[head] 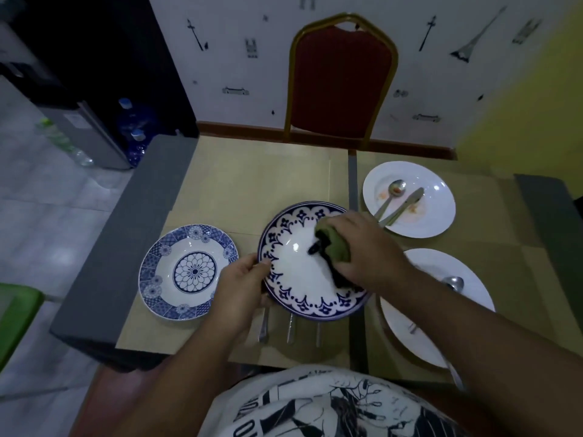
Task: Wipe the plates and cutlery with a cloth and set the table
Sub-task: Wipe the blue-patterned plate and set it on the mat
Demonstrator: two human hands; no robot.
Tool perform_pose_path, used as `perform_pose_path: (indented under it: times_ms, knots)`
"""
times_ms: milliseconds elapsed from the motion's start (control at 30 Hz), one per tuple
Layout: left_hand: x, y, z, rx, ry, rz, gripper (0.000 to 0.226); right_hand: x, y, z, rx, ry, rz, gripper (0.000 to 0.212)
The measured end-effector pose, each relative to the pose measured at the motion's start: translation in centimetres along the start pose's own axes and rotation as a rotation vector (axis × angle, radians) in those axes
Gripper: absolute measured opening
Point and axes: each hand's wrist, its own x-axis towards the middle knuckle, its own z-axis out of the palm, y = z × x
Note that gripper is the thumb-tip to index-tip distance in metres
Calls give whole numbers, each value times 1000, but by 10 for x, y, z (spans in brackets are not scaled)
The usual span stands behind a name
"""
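Both forearms (189,357) reach over the table (252,184); the left hand (241,285) grips the near-left rim of the blue-rimmed plate (299,285), above three cutlery handles (290,331). The right hand (366,247) is clamped on the green cloth (336,244) at the plate's far-right side; the white centre lies left of it, so the wipe probably goes leftward.

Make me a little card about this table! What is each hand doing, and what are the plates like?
left hand: holds the rim of the blue-edged plate
right hand: presses a green cloth on that plate
flower plate: left of it, nothing on it
far white plate: reddish smears, a spoon and a knife on it
near white plate: partly behind the right arm, holds a second spoon
handles: three poke out from under the blue-edged plate
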Motion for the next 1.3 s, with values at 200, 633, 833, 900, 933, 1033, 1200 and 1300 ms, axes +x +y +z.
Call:
perform_pose_path:
  times_ms: [200, 633, 833, 900, 933, 1033, 1200, 1300]
  knots:
    - [10, 1, 3, 3, 4, -29, 21, -34, -9, 17, -8, -144, -23, 69]
    - [14, -13, 0, 17, 41, 4, 21, 14, 12, 29, 36, -91, 74, 69]
    - [33, -7, -11, -19, 52, -1, 22, -14, -17, 52, 155, -260, 200, 61]
    - [40, -4, -17, -93, 41, -56, 22, -5, -27, 57, 249, -255, 147, 61]
    - [44, -1, -22, -127, 36, -84, 22, 3, -32, 59, 286, -233, 124, 61]
    - [58, 11, -38, -159, 17, -90, 23, 31, -45, 59, 359, -155, 109, 61]
    - [98, 37, -68, -83, 53, -41, 23, 88, -52, 63, 360, -52, 149, 63]
    - [130, 53, -89, -87, 125, -36, 22, 126, -54, 65, 353, -2, 205, 65]
